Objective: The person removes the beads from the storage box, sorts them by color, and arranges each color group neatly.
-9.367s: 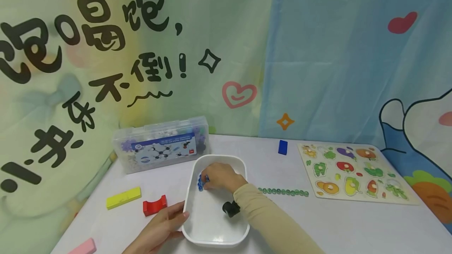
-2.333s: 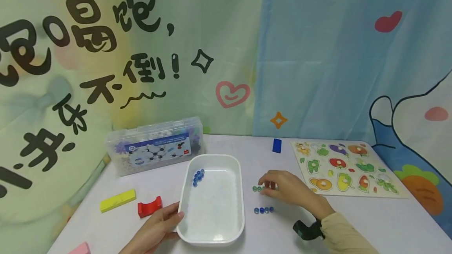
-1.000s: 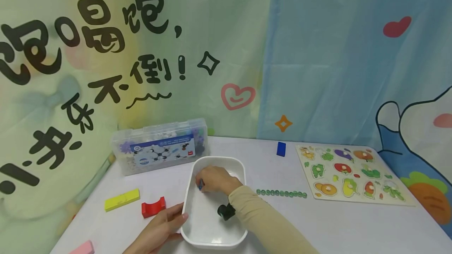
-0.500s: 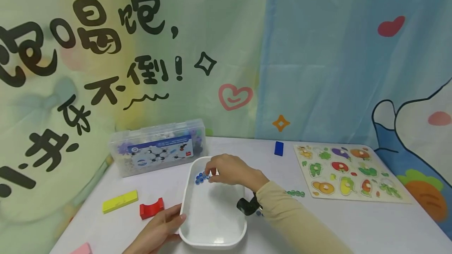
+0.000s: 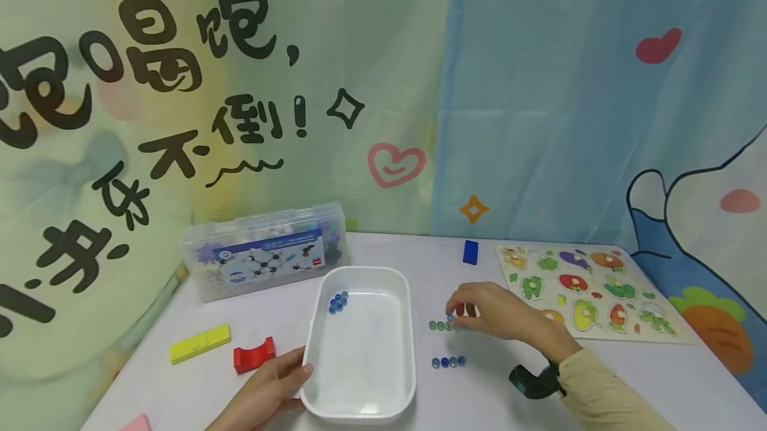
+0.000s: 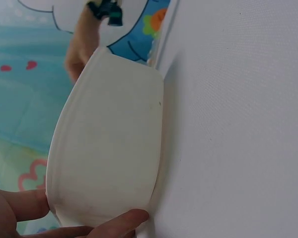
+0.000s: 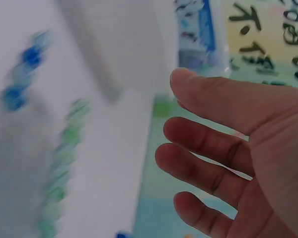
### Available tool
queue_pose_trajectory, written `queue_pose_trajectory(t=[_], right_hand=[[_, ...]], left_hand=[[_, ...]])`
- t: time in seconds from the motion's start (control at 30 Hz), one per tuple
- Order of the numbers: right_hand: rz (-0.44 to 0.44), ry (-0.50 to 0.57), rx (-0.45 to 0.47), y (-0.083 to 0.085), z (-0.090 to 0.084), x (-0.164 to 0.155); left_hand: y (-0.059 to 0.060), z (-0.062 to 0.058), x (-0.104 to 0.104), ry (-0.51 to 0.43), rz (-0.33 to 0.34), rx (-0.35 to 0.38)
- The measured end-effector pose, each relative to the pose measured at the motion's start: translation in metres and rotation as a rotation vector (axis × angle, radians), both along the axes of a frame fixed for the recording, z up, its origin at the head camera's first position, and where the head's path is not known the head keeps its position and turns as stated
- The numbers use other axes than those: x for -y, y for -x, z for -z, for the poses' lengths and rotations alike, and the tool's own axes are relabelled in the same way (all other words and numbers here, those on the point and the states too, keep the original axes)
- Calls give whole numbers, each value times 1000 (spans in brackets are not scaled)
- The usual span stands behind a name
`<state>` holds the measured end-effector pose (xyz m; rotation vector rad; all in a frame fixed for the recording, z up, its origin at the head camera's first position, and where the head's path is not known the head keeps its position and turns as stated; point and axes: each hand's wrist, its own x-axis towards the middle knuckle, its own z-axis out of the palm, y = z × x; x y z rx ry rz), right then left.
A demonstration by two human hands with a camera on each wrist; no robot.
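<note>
In the head view my left hand (image 5: 266, 384) grips the near left side of a white rectangular tray (image 5: 359, 378). The left wrist view has its thumb (image 6: 27, 205) at the rim and fingers against the wall. Inside the tray lie several blue glass marbles (image 5: 338, 302), grouped at the far left. My right hand (image 5: 500, 314) hovers right of the tray, over a row of green marbles (image 5: 440, 326). A blue marble (image 5: 451, 317) shows at its fingertips; the right wrist view hides it. Nearer me lies a row of several blue marbles (image 5: 449, 362).
Left of the tray are a red arch block (image 5: 254, 355), a yellow block (image 5: 200, 344) and a pink block (image 5: 136, 424). Behind stands a clear plastic case (image 5: 263, 254). A blue block (image 5: 470, 252) and a vegetable puzzle board (image 5: 590, 291) lie at the back right.
My right hand has gone into the tray, picked a blue marble from the group, and moved right to the green row. The left hand has kept hold of the tray.
</note>
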<state>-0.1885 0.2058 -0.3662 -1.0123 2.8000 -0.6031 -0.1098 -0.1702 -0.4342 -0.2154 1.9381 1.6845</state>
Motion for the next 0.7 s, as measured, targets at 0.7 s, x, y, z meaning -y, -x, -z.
queue_pose_trajectory(t=[0.7], right_hand=[[80, -22, 46, -23, 69, -37]], left_hand=[[0, 0, 0, -4, -3, 1]])
